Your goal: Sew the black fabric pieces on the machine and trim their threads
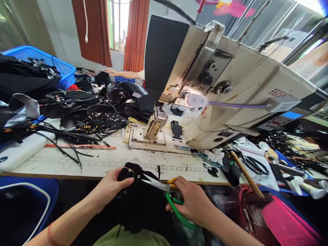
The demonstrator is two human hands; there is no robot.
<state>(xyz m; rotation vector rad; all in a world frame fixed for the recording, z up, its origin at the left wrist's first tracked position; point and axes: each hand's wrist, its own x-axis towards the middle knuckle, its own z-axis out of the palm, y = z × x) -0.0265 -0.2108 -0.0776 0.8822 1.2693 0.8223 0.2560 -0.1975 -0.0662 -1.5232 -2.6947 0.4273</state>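
Note:
My left hand (112,188) pinches a black fabric piece (133,168) bearing small pale bits, at the front edge of the table. My right hand (191,198) has its fingers in the handles of a pair of scissors (161,185), one green and one yellow. Their blades are parted and point left at the black piece; whether they touch it I cannot tell. Beyond both hands stands a sewing machine (246,78) with a raised post (155,124) under its head. A black buckle-like part (176,130) lies beside that post.
Black pieces and cords (99,123) heap on the left, near a blue basket (68,73). Another person's hand (111,72) reaches in behind. Small snips (183,147), a wooden-handled tool (246,174) and scraps lie right. A pink container (287,218) sits lower right.

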